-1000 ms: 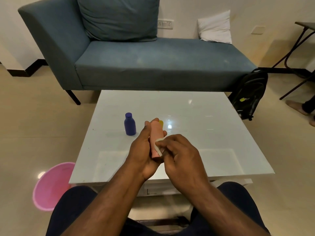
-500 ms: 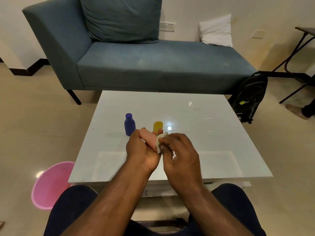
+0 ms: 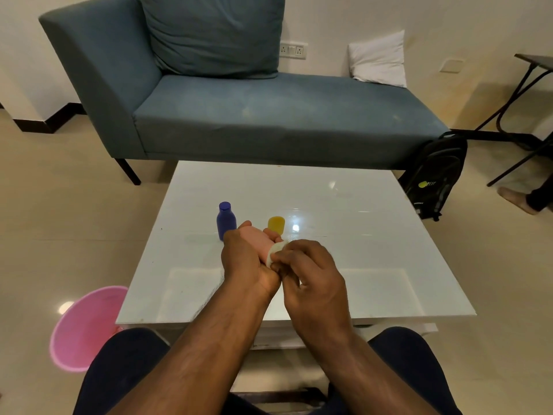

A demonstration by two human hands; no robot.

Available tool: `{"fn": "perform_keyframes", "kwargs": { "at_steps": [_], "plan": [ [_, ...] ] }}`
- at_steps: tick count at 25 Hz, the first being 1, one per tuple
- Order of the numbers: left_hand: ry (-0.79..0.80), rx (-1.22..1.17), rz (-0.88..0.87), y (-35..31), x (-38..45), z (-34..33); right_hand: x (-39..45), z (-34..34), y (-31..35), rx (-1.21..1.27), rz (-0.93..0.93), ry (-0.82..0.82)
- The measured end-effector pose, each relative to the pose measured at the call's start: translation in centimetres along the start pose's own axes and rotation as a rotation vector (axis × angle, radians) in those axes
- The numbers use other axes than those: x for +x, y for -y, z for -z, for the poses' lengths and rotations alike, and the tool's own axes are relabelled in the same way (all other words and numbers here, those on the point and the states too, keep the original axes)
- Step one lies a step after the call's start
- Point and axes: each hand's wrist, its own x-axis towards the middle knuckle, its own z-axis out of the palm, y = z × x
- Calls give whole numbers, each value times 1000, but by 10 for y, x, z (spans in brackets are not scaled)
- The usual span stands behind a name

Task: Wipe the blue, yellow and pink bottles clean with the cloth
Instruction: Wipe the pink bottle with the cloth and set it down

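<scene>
Far left on the floor, a pink bucket [image 3: 86, 327], beside the white table [image 3: 374, 265]. On the table, a blue bottle [image 3: 226, 220] standing upright, left alone, probably waiting or already wiped. Next, left hand [image 3: 244, 259] curled around the pink bottle [image 3: 257, 239], held tilted above the table to present its side. Right hand [image 3: 311, 274] pinching a small white cloth [image 3: 276, 250] against that bottle. Behind, yellow bottle [image 3: 276, 224], half hidden by the fingers.
</scene>
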Motion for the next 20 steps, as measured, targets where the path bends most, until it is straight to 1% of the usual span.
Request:
{"fn": "perform_keyframes", "kwargs": {
  "at_steps": [2, 3, 6, 7, 10, 11, 13, 16, 18, 20],
  "plan": [
    [30, 54, 3, -2, -8, -3, 6, 2, -3, -21, 73, -8],
    [42, 59, -2, -4, -9, -4, 8, 2, -5, 18, 43, -20],
    [73, 27, -1, -7, -4, 0, 10, 2, 2, 237, -242, -45],
    [72, 39, 17, -9, -4, 2, 7, 1, 4, 263, -289, -39],
    [87, 171, 76, -7, -9, 3, -3, 2, 5, 275, -258, -6],
    [98, 232, 61, -6, -10, 3, -4, 3, 5, 309, -273, 12],
    [157, 313, 19, -8, -15, 3, 2, 9, 4, 411, -364, 73],
    [259, 318, 27, -13, -20, 7, 15, 12, 5, 506, -455, 138],
    [301, 329, 16, -12, -22, 9, 22, 13, 7, 502, -466, 106],
    [306, 307, 13, -11, -22, 10, 21, 10, 10, 468, -451, 95]
  ]
}}
